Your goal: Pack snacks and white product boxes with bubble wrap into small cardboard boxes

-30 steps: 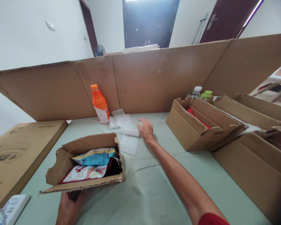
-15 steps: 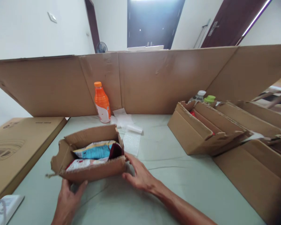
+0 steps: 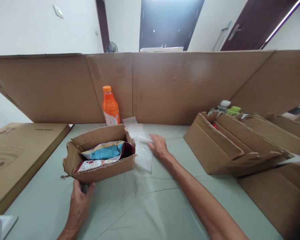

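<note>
Your right hand [image 3: 158,146] has left the near right corner of the small cardboard box [image 3: 100,156], where it rested half a second ago, and now lies flat on the bubble wrap [image 3: 143,150] just beside the box, as it did a second ago. The box sits further from you and closer to the orange bottle [image 3: 110,106] than before. Your left hand [image 3: 80,203] has followed it, fingers at its near wall.
</note>
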Available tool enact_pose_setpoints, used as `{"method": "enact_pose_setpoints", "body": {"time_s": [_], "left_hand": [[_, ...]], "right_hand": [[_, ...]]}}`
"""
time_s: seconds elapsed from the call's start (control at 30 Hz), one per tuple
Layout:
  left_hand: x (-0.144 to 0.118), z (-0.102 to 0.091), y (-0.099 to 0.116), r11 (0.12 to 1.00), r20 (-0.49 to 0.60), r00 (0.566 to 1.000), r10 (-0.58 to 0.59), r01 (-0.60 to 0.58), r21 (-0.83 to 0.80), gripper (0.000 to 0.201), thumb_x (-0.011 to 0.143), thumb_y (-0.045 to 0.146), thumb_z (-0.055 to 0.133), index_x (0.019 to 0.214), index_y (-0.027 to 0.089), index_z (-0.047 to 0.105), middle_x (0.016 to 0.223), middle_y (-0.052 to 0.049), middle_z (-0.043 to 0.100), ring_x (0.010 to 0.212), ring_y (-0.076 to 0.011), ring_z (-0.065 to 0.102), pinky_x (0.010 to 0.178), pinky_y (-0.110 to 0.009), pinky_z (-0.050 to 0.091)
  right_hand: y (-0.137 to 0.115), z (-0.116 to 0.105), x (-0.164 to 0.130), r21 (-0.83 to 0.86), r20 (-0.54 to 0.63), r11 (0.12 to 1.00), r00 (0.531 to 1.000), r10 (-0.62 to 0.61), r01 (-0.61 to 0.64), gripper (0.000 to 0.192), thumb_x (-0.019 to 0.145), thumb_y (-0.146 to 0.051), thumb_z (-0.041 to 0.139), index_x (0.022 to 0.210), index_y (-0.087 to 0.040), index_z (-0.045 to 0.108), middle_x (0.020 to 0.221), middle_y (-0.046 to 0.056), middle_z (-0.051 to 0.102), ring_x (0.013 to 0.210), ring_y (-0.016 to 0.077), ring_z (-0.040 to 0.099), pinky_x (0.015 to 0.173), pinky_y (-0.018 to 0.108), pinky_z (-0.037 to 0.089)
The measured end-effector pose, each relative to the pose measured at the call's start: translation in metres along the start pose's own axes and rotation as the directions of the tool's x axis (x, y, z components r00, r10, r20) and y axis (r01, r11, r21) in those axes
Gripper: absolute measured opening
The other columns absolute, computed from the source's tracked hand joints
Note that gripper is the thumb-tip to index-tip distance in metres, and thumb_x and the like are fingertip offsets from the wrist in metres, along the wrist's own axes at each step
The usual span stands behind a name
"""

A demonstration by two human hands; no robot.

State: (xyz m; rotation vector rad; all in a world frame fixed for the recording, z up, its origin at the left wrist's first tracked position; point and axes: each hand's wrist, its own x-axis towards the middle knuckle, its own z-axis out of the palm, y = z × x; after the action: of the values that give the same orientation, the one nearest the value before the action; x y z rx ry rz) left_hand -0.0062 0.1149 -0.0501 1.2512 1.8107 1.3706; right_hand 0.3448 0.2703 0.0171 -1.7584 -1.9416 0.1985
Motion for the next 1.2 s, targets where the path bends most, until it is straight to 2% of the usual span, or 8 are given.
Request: {"method": "enact_pose_setpoints", "body": {"time_s": [0.1, 0.23, 0.4, 0.57, 0.7, 0.9, 1.1, 1.2], "left_hand": [[0.003, -0.001, 0.002, 0.999, -0.007, 1.0, 0.023, -0.024, -0.037, 0.062, 0.077, 0.051, 0.068, 0.127, 0.019, 0.049, 0.11, -0.008, 0.062, 0.104, -0.0255, 0.061, 0.093, -0.039, 0.05], [-0.013, -0.006, 0.022, 0.991, -0.142, 0.984, 0.11, -0.098, 0.091, 0.075, 0.08, 0.051, 0.064, 0.143, 0.019, 0.04, 0.135, -0.015, 0.053, 0.12, -0.0331, 0.055, 0.1, -0.049, 0.047], [-0.075, -0.006, 0.065, 0.862, -0.219, 0.834, 0.507, -0.481, 0.162, 0.072, 0.083, 0.033, 0.065, 0.149, 0.022, 0.039, 0.14, -0.014, 0.048, 0.134, -0.0357, 0.045, 0.116, -0.054, 0.032], [-0.122, 0.018, 0.102, 0.759, 0.086, 0.754, 0.651, -0.644, -0.1, 0.088, 0.08, 0.031, 0.072, 0.156, 0.026, 0.028, 0.154, -0.016, 0.04, 0.143, -0.0392, 0.038, 0.115, -0.056, 0.036], [-0.131, 0.029, 0.12, 0.792, 0.461, 0.644, 0.611, -0.49, -0.364, 0.098, 0.071, 0.052, 0.078, 0.153, 0.019, 0.036, 0.152, -0.02, 0.045, 0.145, -0.0443, 0.033, 0.12, -0.06, 0.022], [-0.154, 0.021, 0.127, 0.907, 0.84, 0.506, 0.195, 0.232, -0.351, 0.053, 0.079, 0.051, 0.07, 0.121, 0.017, 0.067, 0.111, -0.01, 0.071, 0.104, -0.03, 0.065, 0.091, -0.037, 0.051], [-0.174, 0.024, 0.09, 0.717, 0.777, 0.59, -0.219, 0.637, -0.282, 0.084, 0.071, 0.048, 0.078, 0.14, 0.013, 0.045, 0.109, -0.011, 0.07, 0.087, -0.0208, 0.065, 0.077, -0.029, 0.051], [-0.175, 0.023, 0.078, 0.698, 0.731, 0.606, -0.314, 0.669, -0.254, 0.114, 0.065, 0.047, 0.082, 0.154, 0.014, 0.02, 0.106, -0.011, 0.069, 0.083, -0.0197, 0.064, 0.073, -0.028, 0.05]], "right_hand": [[-0.005, -0.013, -0.006, 0.023, -0.006, 0.999, 1.0, -0.028, 0.028, 0.028, 0.084, -0.017, 0.057, 0.108, -0.02, 0.073, 0.114, 0.011, 0.075, 0.11, 0.029, 0.064, 0.099, 0.045, 0.043], [-0.017, -0.073, -0.064, 0.089, -0.063, 0.993, 0.995, -0.077, 0.082, 0.027, 0.09, -0.032, 0.054, 0.108, -0.024, 0.072, 0.109, 0.008, 0.075, 0.101, 0.027, 0.066, 0.096, 0.043, 0.045], [-0.044, -0.155, -0.144, 0.21, 0.101, 0.96, 0.973, -0.21, 0.185, 0.023, 0.092, -0.04, 0.057, 0.105, -0.029, 0.073, 0.103, 0.006, 0.075, 0.092, 0.0248, 0.067, 0.083, 0.038, 0.053], [-0.081, -0.191, -0.182, 0.431, 0.319, 0.853, 0.835, -0.448, 0.293, 0.022, 0.093, -0.037, 0.059, 0.109, -0.029, 0.073, 0.098, 0.008, 0.074, 0.09, 0.0233, 0.067, 0.079, 0.036, 0.055], [-0.1, -0.21, -0.198, 0.606, 0.437, 0.766, 0.714, -0.548, 0.217, 0.031, 0.095, -0.051, 0.056, 0.108, -0.029, 0.073, 0.09, 0.007, 0.072, 0.083, 0.022, 0.066, 0.076, 0.034, 0.054], [-0.085, -0.185, -0.186, 0.685, 0.344, 0.726, 0.905, -0.25, -0.06, 0.045, 0.086, -0.062, 0.062, 0.1, -0.021, 0.073, 0.086, 0.005, 0.071, 0.075, 0.0191, 0.064, 0.066, 0.028, 0.052], [-0.029, -0.103, -0.168, 0.587, 0.164, 0.773, 0.971, 0.176, -0.239, 0.05, 0.08, -0.058, 0.063, 0.11, -0.018, 0.068, 0.108, 0.012, 0.071, 0.1, 0.0257, 0.065, 0.084, 0.037, 0.053], [-0.02, -0.094, -0.192, 0.563, 0.25, 0.785, 0.959, 0.137, -0.259, 0.042, 0.086, -0.052, 0.058, 0.11, -0.019, 0.069, 0.097, 0.008, 0.072, 0.092, 0.0232, 0.066, 0.082, 0.035, 0.052]]}}
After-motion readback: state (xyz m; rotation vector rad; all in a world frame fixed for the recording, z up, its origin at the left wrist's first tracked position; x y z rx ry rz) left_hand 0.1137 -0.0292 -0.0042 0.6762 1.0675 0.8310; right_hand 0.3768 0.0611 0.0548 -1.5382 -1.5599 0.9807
